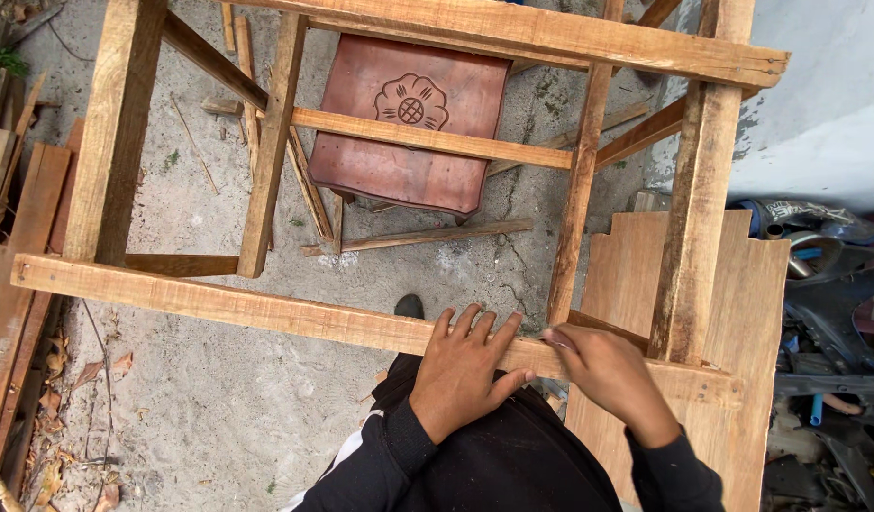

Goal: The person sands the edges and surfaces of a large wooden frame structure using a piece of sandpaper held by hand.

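A rough wooden frame [266, 313] of nailed planks stands over sandy ground. My left hand [461, 370] lies flat on its near rail, fingers spread over the top edge. My right hand [603, 374] rests on the same rail just to the right, beside an upright plank [577, 190]. Its fingers are pinched together at the rail's edge; whether they hold something small I cannot tell. Both arms wear dark sleeves.
A reddish-brown plastic chair [409, 123] with a flower emblem stands beneath the frame. A notched wooden board [750, 332] lies on the right. Loose sticks and planks [20, 246] lie on the left and under the frame. Dark machine parts [826, 284] are at far right.
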